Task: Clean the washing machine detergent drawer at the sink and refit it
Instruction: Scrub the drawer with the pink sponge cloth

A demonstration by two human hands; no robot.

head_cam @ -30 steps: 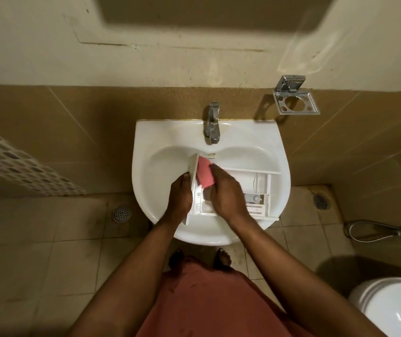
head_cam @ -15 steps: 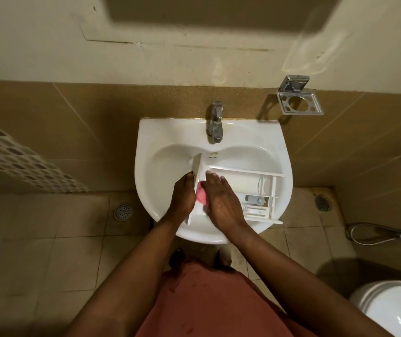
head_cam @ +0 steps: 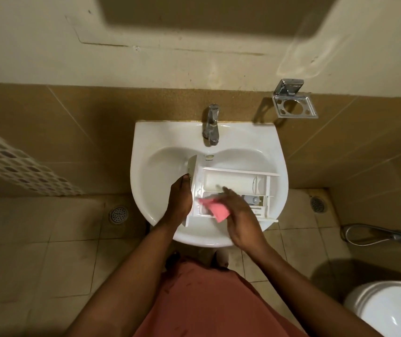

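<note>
The white detergent drawer [head_cam: 233,183] lies across the white sink [head_cam: 146,171], its front panel to the left and its compartments facing up. My left hand [head_cam: 180,200] grips the front panel from the left side. My right hand [head_cam: 239,215] holds a pink sponge [head_cam: 215,210] against the drawer's near left compartment. The hand hides part of the sponge and the near compartments. The chrome tap [head_cam: 211,125] stands at the back of the sink, with no water seen running.
A chrome holder [head_cam: 294,103] is fixed on the tiled wall at the right. A toilet [head_cam: 389,310] sits at the lower right, with a spray hose [head_cam: 374,235] on the floor beside it. Floor drains [head_cam: 118,214] lie left and right.
The pink sponge has moved from the drawer's far left corner down toward me to the near left compartment, my right hand sliding with it. My left hand has kept its grip on the front panel.
</note>
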